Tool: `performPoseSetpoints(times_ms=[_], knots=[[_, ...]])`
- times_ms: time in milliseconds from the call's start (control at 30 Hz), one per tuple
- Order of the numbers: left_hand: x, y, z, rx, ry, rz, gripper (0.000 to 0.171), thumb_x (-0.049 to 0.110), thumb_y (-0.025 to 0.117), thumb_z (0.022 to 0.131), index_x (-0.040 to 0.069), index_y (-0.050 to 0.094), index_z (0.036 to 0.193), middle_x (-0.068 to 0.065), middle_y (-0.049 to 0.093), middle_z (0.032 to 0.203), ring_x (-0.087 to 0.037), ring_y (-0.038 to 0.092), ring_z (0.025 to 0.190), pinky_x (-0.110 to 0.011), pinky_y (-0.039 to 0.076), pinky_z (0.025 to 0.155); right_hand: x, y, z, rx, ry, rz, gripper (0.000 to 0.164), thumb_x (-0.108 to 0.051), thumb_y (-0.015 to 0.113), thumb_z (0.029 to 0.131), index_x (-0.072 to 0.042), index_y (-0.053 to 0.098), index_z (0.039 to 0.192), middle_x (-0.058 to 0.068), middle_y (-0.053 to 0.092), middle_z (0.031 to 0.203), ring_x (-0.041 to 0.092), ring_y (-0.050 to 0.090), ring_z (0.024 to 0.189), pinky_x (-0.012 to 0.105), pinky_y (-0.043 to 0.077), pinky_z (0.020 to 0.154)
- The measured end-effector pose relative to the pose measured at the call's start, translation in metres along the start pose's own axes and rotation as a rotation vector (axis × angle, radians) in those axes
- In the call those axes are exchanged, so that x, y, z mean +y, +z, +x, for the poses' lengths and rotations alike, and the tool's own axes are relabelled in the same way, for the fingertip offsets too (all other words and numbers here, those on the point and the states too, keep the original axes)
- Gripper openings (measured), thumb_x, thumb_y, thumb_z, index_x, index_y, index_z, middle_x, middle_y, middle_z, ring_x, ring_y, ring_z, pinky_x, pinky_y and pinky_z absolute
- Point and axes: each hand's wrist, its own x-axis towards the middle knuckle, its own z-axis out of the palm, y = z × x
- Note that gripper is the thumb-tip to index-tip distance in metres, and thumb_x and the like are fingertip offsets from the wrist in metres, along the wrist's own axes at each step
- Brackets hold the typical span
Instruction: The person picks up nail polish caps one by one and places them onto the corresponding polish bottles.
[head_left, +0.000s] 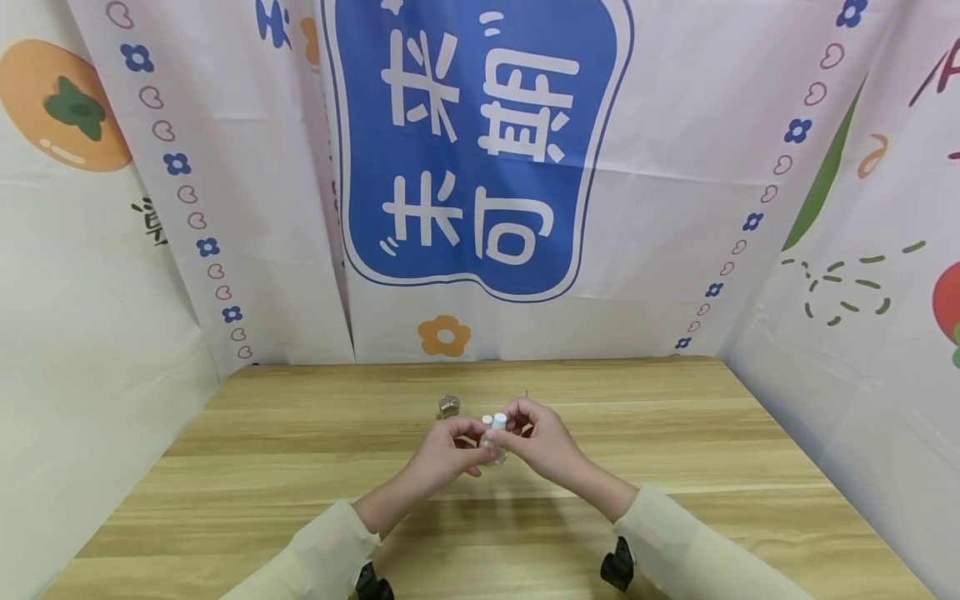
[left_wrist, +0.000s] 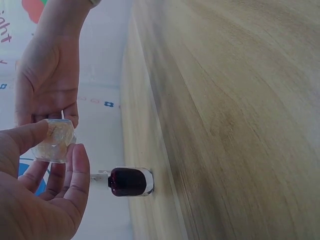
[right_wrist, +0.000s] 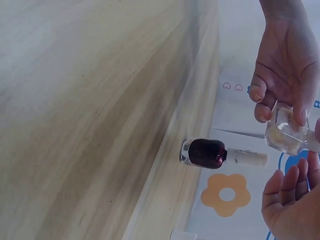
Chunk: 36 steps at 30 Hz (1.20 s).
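Note:
Out in front, above the table, my left hand (head_left: 447,447) grips a small clear glass nail polish bottle (left_wrist: 56,141) between thumb and fingers. Pale, yellowish contents show through its glass. My right hand (head_left: 546,440) meets it from the other side, thumb and forefinger pinching the bottle's white cap (head_left: 499,420); its other fingers are spread loosely in the right wrist view. Close behind the hands, a dark red nail polish bottle (right_wrist: 206,153) with a white cap stands upright on the table. In the head view the hands largely hide it.
A small shiny brownish object (head_left: 449,406) sits on the wooden table (head_left: 315,467) just beyond the left hand. White printed cloth (head_left: 675,208) hangs behind the table's far edge and along both sides. Part of a white object (right_wrist: 183,235) shows at the right wrist view's bottom edge.

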Motion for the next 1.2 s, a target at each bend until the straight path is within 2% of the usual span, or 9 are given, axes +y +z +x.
performPoseSetpoints(times_ms=[133, 400, 600, 900, 1200], knots=[[0.0, -0.001, -0.001, -0.002, 0.002, 0.0, 0.025, 0.01, 0.075, 0.085, -0.003, 0.067, 0.105, -0.008, 0.064, 0.093, -0.018, 0.063, 0.077, -0.034, 0.059, 0.063, -0.011, -0.004, -0.003, -0.034, -0.012, -0.003, 0.015, -0.008, 0.07, 0.09, 0.0, 0.06, 0.097, 0.004, 0.057, 0.086, 0.02, 0.051, 0.076, 0.022, 0.043, 0.06], [0.0, -0.002, 0.0, -0.007, -0.022, -0.006, 0.028, 0.012, 0.076, 0.085, -0.004, 0.066, 0.106, -0.009, 0.063, 0.093, -0.019, 0.063, 0.077, -0.035, 0.058, 0.065, 0.016, -0.019, 0.011, -0.161, -0.087, -0.014, 0.029, -0.015, 0.069, 0.091, -0.001, 0.063, 0.116, 0.005, 0.058, 0.093, 0.021, 0.052, 0.081, 0.025, 0.046, 0.065], [0.001, -0.003, -0.001, -0.012, -0.008, 0.0, 0.027, 0.01, 0.076, 0.085, -0.004, 0.066, 0.105, -0.008, 0.063, 0.093, -0.018, 0.063, 0.076, -0.035, 0.058, 0.063, 0.014, -0.023, 0.013, -0.21, -0.098, -0.034, 0.028, -0.012, 0.066, 0.093, -0.001, 0.065, 0.119, 0.006, 0.059, 0.097, 0.023, 0.053, 0.088, 0.027, 0.046, 0.068], [0.001, -0.002, -0.001, -0.017, -0.02, 0.01, 0.027, 0.011, 0.077, 0.084, -0.004, 0.066, 0.104, -0.01, 0.063, 0.093, -0.018, 0.063, 0.077, -0.033, 0.058, 0.064, 0.013, -0.021, 0.013, -0.213, -0.077, -0.055, 0.02, -0.001, 0.061, 0.094, 0.002, 0.067, 0.113, 0.008, 0.059, 0.098, 0.025, 0.053, 0.088, 0.027, 0.049, 0.069], [0.002, -0.003, 0.0, -0.015, -0.027, -0.004, 0.028, 0.012, 0.077, 0.084, -0.004, 0.066, 0.104, -0.009, 0.063, 0.094, -0.018, 0.062, 0.078, -0.033, 0.058, 0.064, 0.014, -0.016, 0.011, -0.139, -0.077, -0.066, 0.013, -0.014, 0.067, 0.093, -0.007, 0.068, 0.103, 0.004, 0.059, 0.092, 0.02, 0.054, 0.086, 0.028, 0.05, 0.07]])
